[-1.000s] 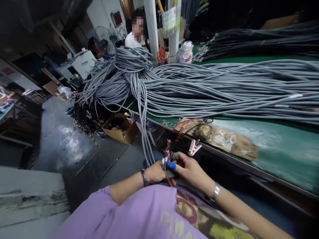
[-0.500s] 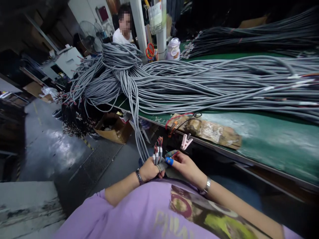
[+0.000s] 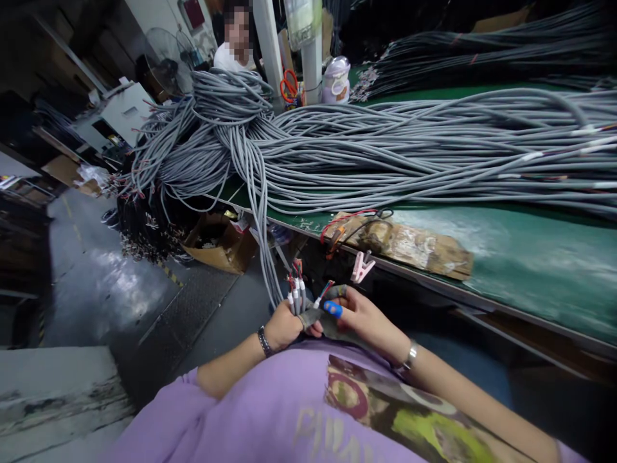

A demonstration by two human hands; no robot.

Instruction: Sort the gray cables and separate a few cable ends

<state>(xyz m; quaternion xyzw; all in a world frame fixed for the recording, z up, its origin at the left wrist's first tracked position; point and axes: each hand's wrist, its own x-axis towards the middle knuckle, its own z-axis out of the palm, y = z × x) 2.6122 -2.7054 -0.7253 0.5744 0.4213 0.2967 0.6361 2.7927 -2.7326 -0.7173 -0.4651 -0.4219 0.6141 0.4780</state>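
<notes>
My left hand (image 3: 283, 326) is closed round a bunch of grey cables (image 3: 295, 305) in front of my body. Their white-banded ends stand up above the fist, with thin coloured wires fanning out. One more cable end (image 3: 318, 301) leans to the right, its coloured wires spread beside my right fingertips. My right hand (image 3: 361, 318) has a blue wrap on the thumb and a greyish wrap on the index finger. Thumb and index finger are apart, close to that leaning end; whether they touch it is hard to make out. The held cables hang down from the bench.
A large heap of grey cables (image 3: 385, 154) covers the green bench (image 3: 540, 257). At its front edge lie a worn wooden block (image 3: 429, 251) and a pink clip (image 3: 361, 267). A cardboard box (image 3: 224, 247) stands below. Another person (image 3: 234, 48) is behind the bench.
My right thumb and index finger have parted from the coloured wires they pinched. That cable end now stands tilted between my hands. The view has shifted slightly.
</notes>
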